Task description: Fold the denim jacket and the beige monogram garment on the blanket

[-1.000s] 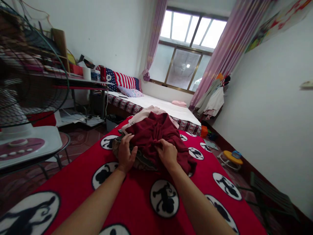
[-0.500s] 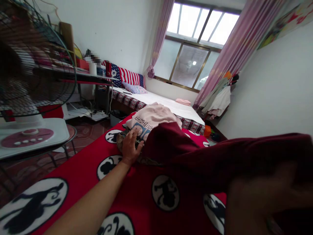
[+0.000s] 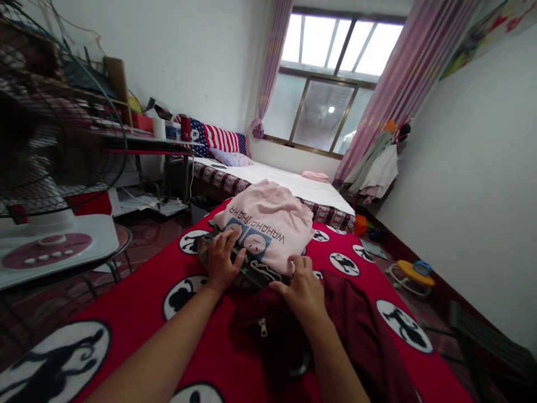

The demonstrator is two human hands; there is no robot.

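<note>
On the red bed cover (image 3: 138, 296) lies a pale pink garment (image 3: 274, 210) with dark lettering and a blue print. Under its near edge shows a camouflage-patterned garment (image 3: 255, 274). My left hand (image 3: 223, 262) rests on the left front of this pile, fingers apart and holding nothing. My right hand (image 3: 305, 288) is on the pile's near right edge, thumb and fingers spread. A dark red garment (image 3: 356, 330) with a metal zipper pull (image 3: 263, 327) lies crumpled in front, partly beneath my right forearm.
A fan (image 3: 54, 134) and a round stool carrying its base stand at the left. Behind the pile is another bed (image 3: 281, 170) with a white top. At the right are a yellow stool (image 3: 415, 273) and a dark green chair (image 3: 486, 336).
My right hand has come in from the far right to the pile. The dark red garment, stretched across the pile before, now lies in front of it, uncovering the pink garment. My left hand stays put.
</note>
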